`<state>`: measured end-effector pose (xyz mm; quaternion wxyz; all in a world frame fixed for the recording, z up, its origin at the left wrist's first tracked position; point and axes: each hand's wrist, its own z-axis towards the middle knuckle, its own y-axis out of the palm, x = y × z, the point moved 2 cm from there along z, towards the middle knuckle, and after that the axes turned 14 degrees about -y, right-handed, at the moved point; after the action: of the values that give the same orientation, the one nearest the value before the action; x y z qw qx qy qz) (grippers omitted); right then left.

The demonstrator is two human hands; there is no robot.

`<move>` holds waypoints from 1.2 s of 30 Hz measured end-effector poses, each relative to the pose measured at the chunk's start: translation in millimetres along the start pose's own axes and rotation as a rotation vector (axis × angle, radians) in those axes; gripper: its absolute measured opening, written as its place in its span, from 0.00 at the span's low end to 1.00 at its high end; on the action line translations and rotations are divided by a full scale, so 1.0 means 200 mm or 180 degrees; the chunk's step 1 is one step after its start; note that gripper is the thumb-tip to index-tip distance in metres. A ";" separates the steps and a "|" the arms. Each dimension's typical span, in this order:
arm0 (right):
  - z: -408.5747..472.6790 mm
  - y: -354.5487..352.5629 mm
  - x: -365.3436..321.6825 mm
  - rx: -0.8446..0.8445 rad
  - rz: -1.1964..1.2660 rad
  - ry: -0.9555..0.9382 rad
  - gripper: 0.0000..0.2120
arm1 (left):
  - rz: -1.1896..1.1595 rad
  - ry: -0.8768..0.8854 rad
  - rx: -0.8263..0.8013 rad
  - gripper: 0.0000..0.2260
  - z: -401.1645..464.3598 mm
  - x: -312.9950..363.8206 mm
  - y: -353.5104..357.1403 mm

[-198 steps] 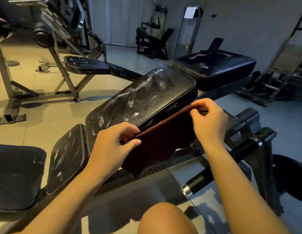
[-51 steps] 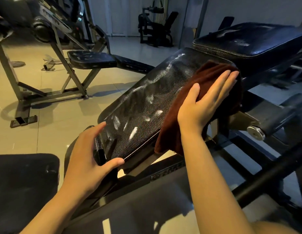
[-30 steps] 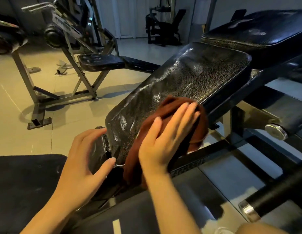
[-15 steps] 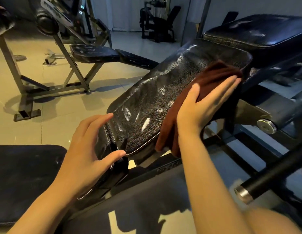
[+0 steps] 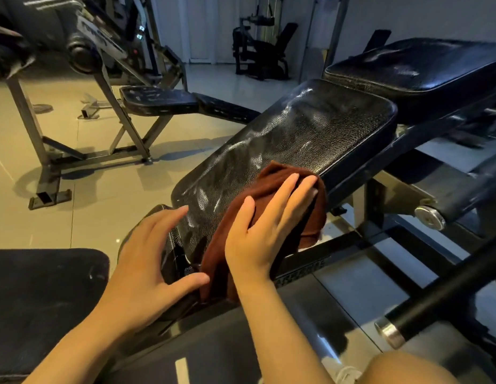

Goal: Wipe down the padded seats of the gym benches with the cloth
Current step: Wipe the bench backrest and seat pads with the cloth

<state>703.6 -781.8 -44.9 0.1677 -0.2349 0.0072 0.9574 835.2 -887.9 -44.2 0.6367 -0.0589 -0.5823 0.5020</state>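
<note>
Head view: we note right hand, fingers straight, pressing dark red-brown folded terry cloth onto near right edge of black textured vinyl inclined bench pad. Left hand open, bracing pad's lower end. Pad's long axis rises away rightward. We judge wiping midway; neighbouring black pad apparently outstanding.

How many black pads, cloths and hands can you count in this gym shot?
Black pads: 6 (near-left, small, wiped, far-right, two on the far bench)
Brown cloths: 1
Hands: 2 (left, right)
Total: 9
</note>
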 end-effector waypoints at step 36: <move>0.67 -0.21 0.29 0.0026 -0.0547 0.0436 0.32 | 0.0152 -0.0108 0.0401 0.39 0.06 -0.01 0.08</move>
<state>608.1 -712.1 50.5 0.2492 -0.2988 0.0025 0.9212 817.6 -887.0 -52.4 0.6171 -0.0240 -0.5587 0.5536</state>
